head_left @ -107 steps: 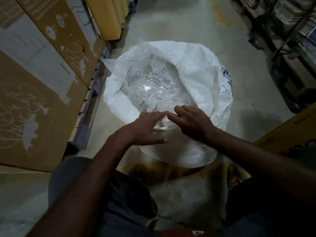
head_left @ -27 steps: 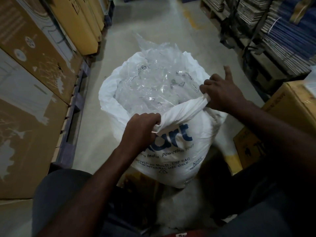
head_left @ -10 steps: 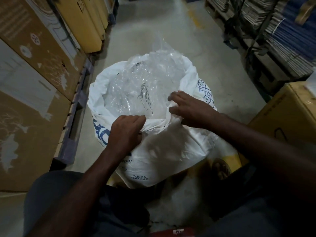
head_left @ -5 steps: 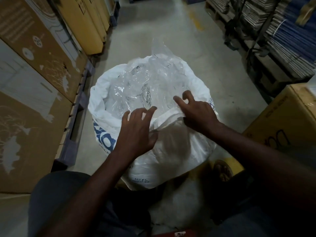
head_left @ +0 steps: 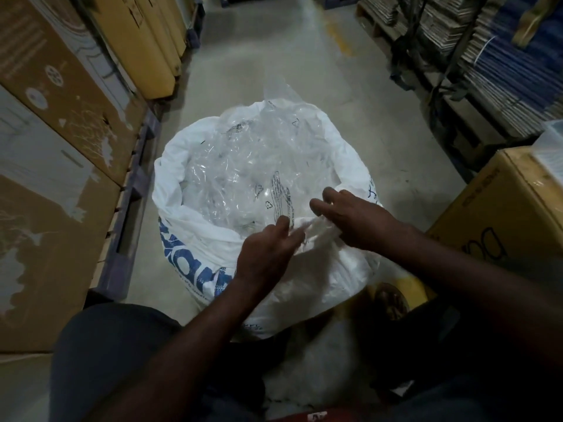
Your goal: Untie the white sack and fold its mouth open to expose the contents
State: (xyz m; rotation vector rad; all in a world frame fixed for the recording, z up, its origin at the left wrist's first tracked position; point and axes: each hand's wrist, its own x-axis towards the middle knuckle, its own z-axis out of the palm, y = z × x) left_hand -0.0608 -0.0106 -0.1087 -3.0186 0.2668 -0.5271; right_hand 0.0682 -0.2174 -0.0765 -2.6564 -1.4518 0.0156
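Head view. Large white woven-plastic sack with blue lettering (head_left: 213,263) standing upright on the grey concrete floor (head_left: 274,56) of an aisle, near the edge of the dark pallet (head_left: 134,190) at left and just ahead of the knees. No tie or knot visible anywhere on the mouth; judged untied. Rim rolled outward and down along the left and far sides, giving a broad round opening. Contents exposed: crumpled clear plastic film with black print (head_left: 253,166), heaped above the rim at the far side.

Near edge of the mouth not yet finished: a bunched fold of white fabric standing between the hands. Left hand (head_left: 265,254) at that fold, fingers curled, apparently pinching the fabric; contact partly blurred. Right hand (head_left: 356,220) just beside it on the same fold, forefingers extended over the film, remaining fingers pressing on the fabric; whether anything is gripped cannot be told.

Surroundings: printed brown cardboard cartons (head_left: 61,147) stacked on the pallet at left, yellow cardboard box (head_left: 502,214) at right, racks of bundled flat card (head_left: 487,56) at the far right.

Assessment: untying complete, fold-down largely complete, contents already showing. Remaining: near lip to be turned outward and pressed flat to match the rest of the rim.
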